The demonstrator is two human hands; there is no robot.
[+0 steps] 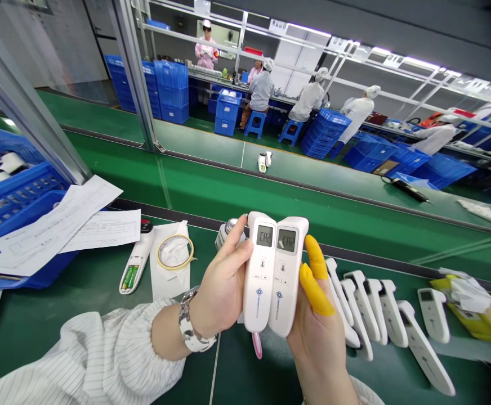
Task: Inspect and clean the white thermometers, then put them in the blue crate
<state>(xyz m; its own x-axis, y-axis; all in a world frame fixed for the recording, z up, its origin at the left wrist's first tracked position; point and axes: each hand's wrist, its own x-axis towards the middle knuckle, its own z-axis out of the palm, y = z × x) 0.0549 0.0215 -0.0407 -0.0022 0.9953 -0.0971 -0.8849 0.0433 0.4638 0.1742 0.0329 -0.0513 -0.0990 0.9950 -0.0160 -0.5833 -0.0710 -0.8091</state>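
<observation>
1. Left hand (218, 289): silver-and-white watch on wrist, fingers (237, 254) pinching left edge of a white plastic handheld thermometer with small grey screen and blue logo (left thermometer (260, 275)).
2. Right hand (319, 332): two fingers in yellow rubber covers (318, 292), gripping right edge of a matching white plastic handheld thermometer (right thermometer (286, 281)).
3. Both thermometers roughly upright, side by side, touching, screens facing camera, held above the dark green tabletop (123, 320). Both screens lit up with dark characters.
4. Pink-edged item (257, 345) partly visible below them, mostly hidden.
5. Left side of tabletop: white thermometer with open battery bay and green batteries (132, 274); just beside it, yellowish ring-shaped roll (175, 252) on white paper (165, 286).
6. Far left: blue plastic baskets (38, 185), white devices in upper one, printed paper sheets (72, 225) lying over the lower one.
7. Right side: slanted row of white handheld thermometers (366, 309); near its right end, yellow tray (469, 315) with crumpled clear plastic.
8. Beyond the green barrier (211, 191): two small white devices (263, 162) on a green surface.
9. Background: several people in caps and work coats (262, 90), blue crates (172, 90), blue stools (255, 122).
</observation>
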